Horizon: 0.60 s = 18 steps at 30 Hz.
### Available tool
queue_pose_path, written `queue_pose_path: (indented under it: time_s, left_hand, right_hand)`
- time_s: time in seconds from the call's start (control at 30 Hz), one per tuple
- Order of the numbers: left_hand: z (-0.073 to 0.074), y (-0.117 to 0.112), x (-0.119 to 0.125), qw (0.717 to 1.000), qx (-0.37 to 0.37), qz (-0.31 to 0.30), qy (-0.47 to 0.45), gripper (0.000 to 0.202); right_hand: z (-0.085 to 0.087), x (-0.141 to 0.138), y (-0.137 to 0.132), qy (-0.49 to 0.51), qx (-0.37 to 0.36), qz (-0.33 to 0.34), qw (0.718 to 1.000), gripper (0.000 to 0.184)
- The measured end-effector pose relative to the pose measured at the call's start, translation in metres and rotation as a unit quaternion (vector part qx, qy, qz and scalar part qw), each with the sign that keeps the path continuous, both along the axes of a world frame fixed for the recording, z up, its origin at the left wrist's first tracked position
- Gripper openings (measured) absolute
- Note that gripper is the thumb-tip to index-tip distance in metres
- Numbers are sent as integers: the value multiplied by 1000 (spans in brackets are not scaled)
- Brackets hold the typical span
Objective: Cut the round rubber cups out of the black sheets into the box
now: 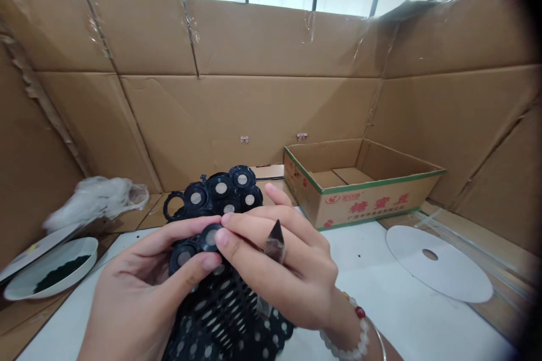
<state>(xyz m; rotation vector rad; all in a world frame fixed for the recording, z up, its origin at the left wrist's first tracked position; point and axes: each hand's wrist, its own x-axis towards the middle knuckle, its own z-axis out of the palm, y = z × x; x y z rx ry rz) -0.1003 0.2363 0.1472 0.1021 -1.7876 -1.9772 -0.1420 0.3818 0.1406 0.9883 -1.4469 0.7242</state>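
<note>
A black plastic frame (220,197) of several round caps with grey centres is held upright in front of me, its lower part (228,321) reaching down to the white table. My left hand (144,293) grips the frame from the left, thumb and forefinger closed on its caps. My right hand (279,271) pinches one cap (210,237) on the frame with fingertips, and a dark pointed tool (275,241) sticks up between its fingers. A bead bracelet (355,333) is on the right wrist.
An open shallow cardboard box (364,203) with red print stands at the back right. A white disc with a centre hole (438,262) lies on the right. A white dish with dark contents (51,273) and crumpled plastic (95,197) are at the left. Cardboard walls surround the table.
</note>
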Motion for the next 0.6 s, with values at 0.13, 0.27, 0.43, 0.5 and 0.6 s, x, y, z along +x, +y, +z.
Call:
queue_pose_path:
  time_s: [0.13, 0.27, 0.43, 0.5, 0.6]
  left_hand:
    - [-2, -3, -1, 1000, -21, -1, 4, 23]
    - [-8, -9, -1, 1000, -26, -4, 8, 21]
    - [-14, -11, -2, 1000, -11, -10, 15, 23]
    - [-11, -10, -1, 1000, -12, 4, 20, 25]
    - [-4, -5, 1, 998, -29, 38, 27, 27]
  right_hand:
    - [1, 1, 1, -3, 0, -8, 1000, 18]
    - [1, 1, 1, 4, 6, -11, 1000, 21]
    - [-1, -4, -2, -3, -11, -6, 1000, 15]
    - [-2, -8, -3, 1, -21, -1, 1000, 10]
    - [-2, -14, -4, -3, -35, 10, 999, 10]
